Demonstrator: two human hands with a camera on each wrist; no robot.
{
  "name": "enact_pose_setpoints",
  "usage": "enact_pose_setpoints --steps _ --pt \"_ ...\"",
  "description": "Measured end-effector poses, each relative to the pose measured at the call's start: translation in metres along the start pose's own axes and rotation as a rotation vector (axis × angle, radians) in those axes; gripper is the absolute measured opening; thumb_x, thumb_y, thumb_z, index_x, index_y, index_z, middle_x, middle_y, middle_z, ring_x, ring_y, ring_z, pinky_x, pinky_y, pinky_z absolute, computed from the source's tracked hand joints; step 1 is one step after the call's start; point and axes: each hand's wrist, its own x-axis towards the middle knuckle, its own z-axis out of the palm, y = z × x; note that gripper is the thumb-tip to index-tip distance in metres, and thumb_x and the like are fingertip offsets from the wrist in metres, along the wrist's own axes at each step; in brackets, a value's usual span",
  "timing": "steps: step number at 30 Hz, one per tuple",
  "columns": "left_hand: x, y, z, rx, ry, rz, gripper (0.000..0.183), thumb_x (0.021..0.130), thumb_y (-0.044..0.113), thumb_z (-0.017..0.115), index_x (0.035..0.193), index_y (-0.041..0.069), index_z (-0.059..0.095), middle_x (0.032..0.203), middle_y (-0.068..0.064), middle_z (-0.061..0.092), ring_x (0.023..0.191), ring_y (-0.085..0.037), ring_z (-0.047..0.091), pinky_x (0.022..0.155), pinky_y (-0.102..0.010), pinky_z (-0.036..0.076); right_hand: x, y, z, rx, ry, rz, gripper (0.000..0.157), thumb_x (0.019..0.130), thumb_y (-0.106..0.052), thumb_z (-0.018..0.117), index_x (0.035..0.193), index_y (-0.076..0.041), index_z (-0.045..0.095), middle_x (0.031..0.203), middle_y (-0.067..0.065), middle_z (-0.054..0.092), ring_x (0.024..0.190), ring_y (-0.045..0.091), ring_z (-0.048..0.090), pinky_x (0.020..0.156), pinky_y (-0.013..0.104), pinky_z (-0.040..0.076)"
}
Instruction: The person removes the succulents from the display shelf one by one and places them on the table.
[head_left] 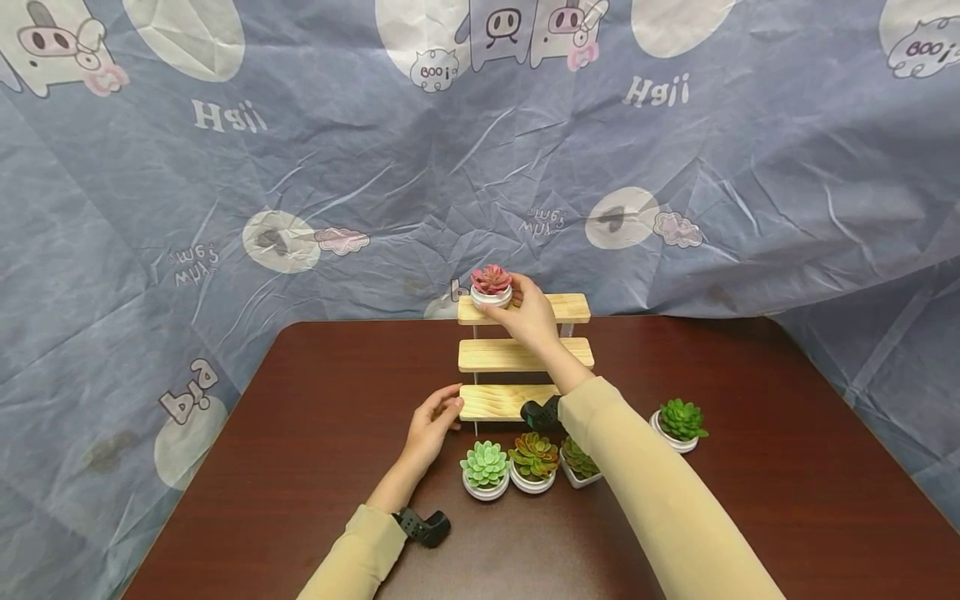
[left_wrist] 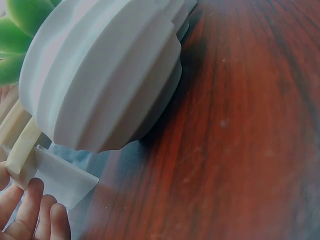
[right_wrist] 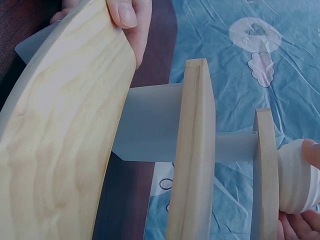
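A pink succulent (head_left: pixel 491 280) in a white pot (right_wrist: pixel 295 176) is at the left end of the top board of a three-tier wooden display stand (head_left: pixel 501 356). My right hand (head_left: pixel 531 314) grips that pot between thumb and fingers, and the pot's base meets the board. Lower down, my left hand (head_left: pixel 433 422) holds the left end of the stand's bottom board (right_wrist: pixel 65 110), thumb on the upper face. In the left wrist view its fingers (left_wrist: pixel 31 207) curl by the board's end, beside a translucent side support (left_wrist: pixel 65 175).
Before the stand, a pale green succulent (head_left: pixel 485 464), a reddish-green one (head_left: pixel 533 456) and another green one (head_left: pixel 577 458), partly behind my right sleeve, stand in white pots. A bright green succulent (head_left: pixel 681 419) stands farther right. A patterned cloth (head_left: pixel 420 167) hangs behind the table (head_left: pixel 337 400).
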Motion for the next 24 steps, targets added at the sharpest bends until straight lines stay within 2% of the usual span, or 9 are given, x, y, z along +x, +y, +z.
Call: enact_pose_setpoints --steps 10,16,24 --pt "0.0 0.0 0.002 -0.003 0.001 0.01 0.037 0.096 0.008 0.053 0.129 -0.008 0.05 0.104 -0.02 0.061 0.085 -0.008 0.056 0.076 -0.052 0.051 -0.005 0.002 -0.008 0.04 0.002 -0.007 0.075 0.075 -0.027 0.08 0.136 -0.003 0.044 0.124 0.014 0.055 0.111 0.025 0.056 0.092 0.032 0.048" --pt "0.0 0.0 0.001 -0.005 0.005 0.003 0.037 0.096 0.009 0.054 0.129 -0.007 0.051 0.104 -0.019 0.061 0.085 -0.008 0.056 0.077 -0.054 0.051 -0.012 0.006 -0.017 0.05 0.004 -0.014 0.073 0.075 -0.03 0.08 0.135 -0.005 0.046 0.122 0.012 0.056 0.108 0.023 0.057 0.089 0.032 0.05" --pt "0.0 0.0 -0.001 0.0 0.0 0.006 0.037 0.096 0.01 0.054 0.129 -0.007 0.051 0.102 -0.019 0.061 0.084 -0.009 0.056 0.075 -0.047 0.053 -0.02 0.01 -0.03 0.055 0.007 -0.014 0.072 0.076 -0.028 0.08 0.134 -0.004 0.046 0.12 0.013 0.057 0.107 0.024 0.058 0.088 0.032 0.05"
